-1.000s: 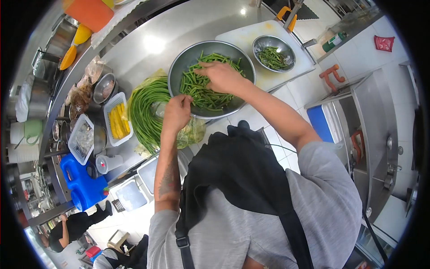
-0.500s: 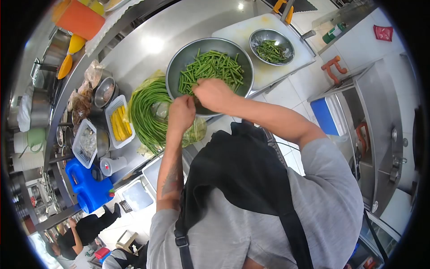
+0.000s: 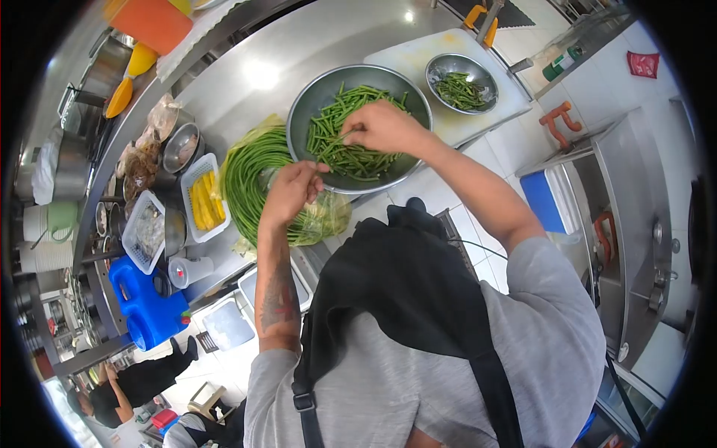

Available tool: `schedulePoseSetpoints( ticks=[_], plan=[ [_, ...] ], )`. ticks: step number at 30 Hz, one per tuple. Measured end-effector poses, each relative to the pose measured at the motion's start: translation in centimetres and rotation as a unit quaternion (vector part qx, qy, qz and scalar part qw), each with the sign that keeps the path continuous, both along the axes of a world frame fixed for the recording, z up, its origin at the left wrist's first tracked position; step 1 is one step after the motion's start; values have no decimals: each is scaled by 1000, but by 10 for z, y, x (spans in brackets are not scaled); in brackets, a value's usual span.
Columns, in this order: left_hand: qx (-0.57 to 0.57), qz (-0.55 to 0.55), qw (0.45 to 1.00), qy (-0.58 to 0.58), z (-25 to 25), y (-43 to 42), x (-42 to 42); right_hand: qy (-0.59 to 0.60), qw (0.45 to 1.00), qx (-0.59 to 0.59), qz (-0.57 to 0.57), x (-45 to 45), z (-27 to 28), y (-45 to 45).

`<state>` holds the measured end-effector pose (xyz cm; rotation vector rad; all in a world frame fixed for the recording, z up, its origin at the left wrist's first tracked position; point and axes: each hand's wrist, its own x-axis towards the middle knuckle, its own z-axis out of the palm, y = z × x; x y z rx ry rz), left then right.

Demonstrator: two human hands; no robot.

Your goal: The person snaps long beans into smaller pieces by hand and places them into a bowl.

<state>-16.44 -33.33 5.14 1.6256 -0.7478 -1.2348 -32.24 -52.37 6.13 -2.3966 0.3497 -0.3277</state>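
A large metal bowl (image 3: pixel 297 112) holds many short pieces of green string bean (image 3: pixel 351 112). My right hand (image 3: pixel 382 128) is over the bowl with its fingers bent together above the pieces; anything in its fingertips is too small to make out. Beside the bowl's near left rim, my left hand (image 3: pixel 293 193) is closed in a pinch, with the thin end of a string bean seeming to show at the fingertips. Left of the bowl, a coiled bundle of long string beans (image 3: pixel 250 168) lies on a yellowish plastic bag (image 3: pixel 330 216), partly behind my left hand.
A smaller metal bowl (image 3: pixel 487 78) with darker bean pieces sits on a white cutting board (image 3: pixel 396 56). Left are a white basket of yellow vegetables (image 3: pixel 205 198), a second white basket (image 3: pixel 144 231) and a blue jug (image 3: pixel 146 306). Another person (image 3: pixel 142 384) stands at lower left.
My right hand has moved away from my left, rightward and up over the bowl. My left hand has shifted slightly down and left. Before, both hands were close together at the rim.
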Motion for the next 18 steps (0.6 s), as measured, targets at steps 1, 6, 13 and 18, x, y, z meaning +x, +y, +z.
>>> schedulePoseSetpoints(
  ticks=[1,6,13,18],
  plan=[
    [8,-24,1000,-11,-3,5,6,27,999,17,-15,-3,5,-5],
    [3,-52,998,-28,-4,3,3,-10,996,74,53,5,-1,9],
    [-20,-36,918,-395,-22,-1,-8,17,967,-249,-59,29,-36,18],
    [-30,27,997,-68,-13,5,-3,-135,985,-103,-2,18,-11,25]
  ],
)
